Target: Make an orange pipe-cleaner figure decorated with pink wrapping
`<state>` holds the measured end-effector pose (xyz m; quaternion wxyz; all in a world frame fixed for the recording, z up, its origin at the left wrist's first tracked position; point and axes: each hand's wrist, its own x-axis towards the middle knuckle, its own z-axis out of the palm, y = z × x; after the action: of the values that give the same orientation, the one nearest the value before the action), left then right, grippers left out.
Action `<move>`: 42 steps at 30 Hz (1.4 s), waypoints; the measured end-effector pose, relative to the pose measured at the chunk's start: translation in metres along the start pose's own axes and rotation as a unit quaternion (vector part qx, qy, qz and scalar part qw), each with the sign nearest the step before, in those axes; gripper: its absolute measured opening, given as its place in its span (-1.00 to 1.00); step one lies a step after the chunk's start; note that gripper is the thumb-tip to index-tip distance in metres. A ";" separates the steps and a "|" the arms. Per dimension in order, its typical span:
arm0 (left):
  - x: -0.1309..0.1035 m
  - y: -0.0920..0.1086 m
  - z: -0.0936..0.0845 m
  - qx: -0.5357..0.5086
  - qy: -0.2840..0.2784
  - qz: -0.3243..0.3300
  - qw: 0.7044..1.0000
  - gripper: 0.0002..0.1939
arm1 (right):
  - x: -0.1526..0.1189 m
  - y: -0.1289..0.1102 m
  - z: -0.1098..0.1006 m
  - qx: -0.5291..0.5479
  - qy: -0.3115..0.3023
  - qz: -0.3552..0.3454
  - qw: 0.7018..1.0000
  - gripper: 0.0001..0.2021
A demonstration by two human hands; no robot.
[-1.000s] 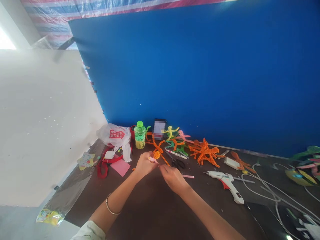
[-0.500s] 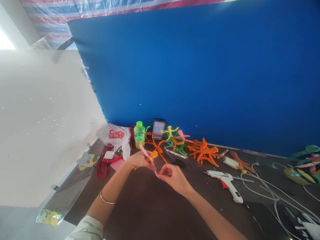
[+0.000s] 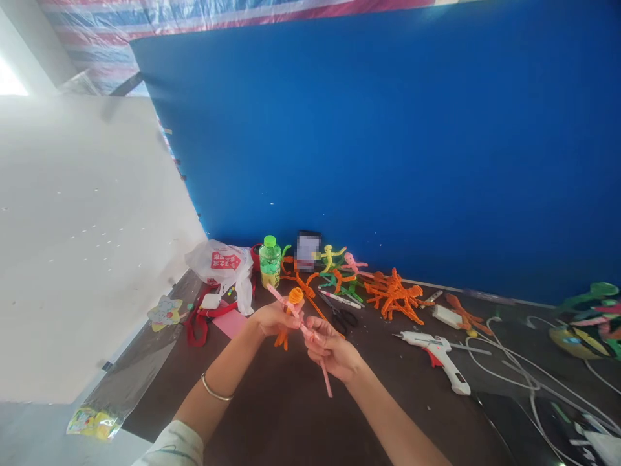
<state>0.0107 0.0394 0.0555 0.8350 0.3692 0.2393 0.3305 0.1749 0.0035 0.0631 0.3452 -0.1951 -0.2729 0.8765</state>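
Between both hands runs a pink pipe cleaner [image 3: 326, 378], one end pointing up and left, the other hanging below my right hand. An orange pipe-cleaner figure [image 3: 295, 296] with a coiled round head is in my left hand [image 3: 278, 320], its orange legs showing beneath the fingers. That hand is closed on the figure and on the pink strand crossing it just under the head. My right hand [image 3: 332, 348] is closed around the pink strand close by. Fingers hide where pink and orange meet.
A green-capped bottle [image 3: 270, 262], scissors [image 3: 342, 315] and a marker [image 3: 340, 299] lie beyond my hands. Orange pipe-cleaner figures [image 3: 395, 296] are piled right of them. A white glue gun [image 3: 436, 353] rests at right near looping cables [image 3: 521, 369]. A plastic bag [image 3: 220, 262] sits at left.
The orange figure has turned more upright, its head and legs now showing. My right hand has shifted from pinching the pink strand's end to gripping it higher, with the end hanging down.
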 end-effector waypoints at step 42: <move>0.030 -0.065 -0.042 0.092 0.258 0.172 0.946 -0.50 | 0.035 0.026 -0.097 -0.111 0.191 -0.186 0.957 -0.82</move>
<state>0.0280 0.0469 -0.0256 0.6373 0.3820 0.4088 0.5300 0.1899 0.0460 -0.0333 0.5242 -0.3419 -0.3288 0.7073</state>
